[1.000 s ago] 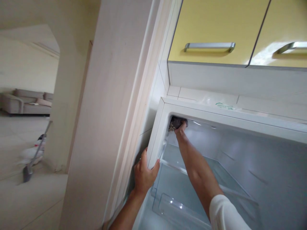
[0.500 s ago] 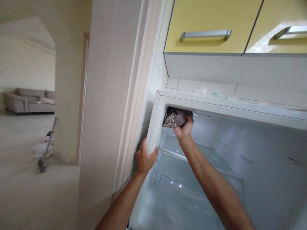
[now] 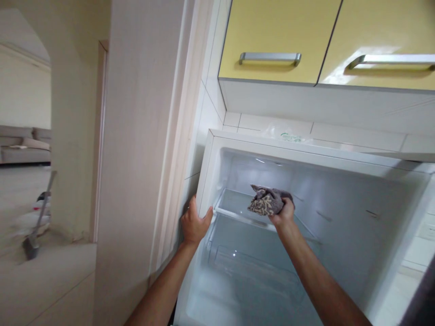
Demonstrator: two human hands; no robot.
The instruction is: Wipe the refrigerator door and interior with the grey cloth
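An open white fridge (image 3: 217, 140) fills the lower right, its inside bare apart from a glass shelf (image 3: 234, 201) and a clear drawer (image 3: 244, 271). My left hand (image 3: 193, 222) grips the fridge's left front edge, fingers wrapped round it. My right hand (image 3: 283, 215) is closed on a bunched grey patterned cloth (image 3: 267, 200), held in the air inside the fridge in front of the glass shelf, away from the walls.
Yellow cupboard doors (image 3: 275, 27) with metal handles hang above the fridge. A pale wood panel (image 3: 142, 136) stands left of it. Through a doorway at far left are a sofa (image 3: 23, 147) and a broom (image 3: 36, 226) on the floor.
My right hand has pulled the cloth out of the fridge's top left inner corner, down and to the right into the middle. My left hand keeps its hold on the edge.
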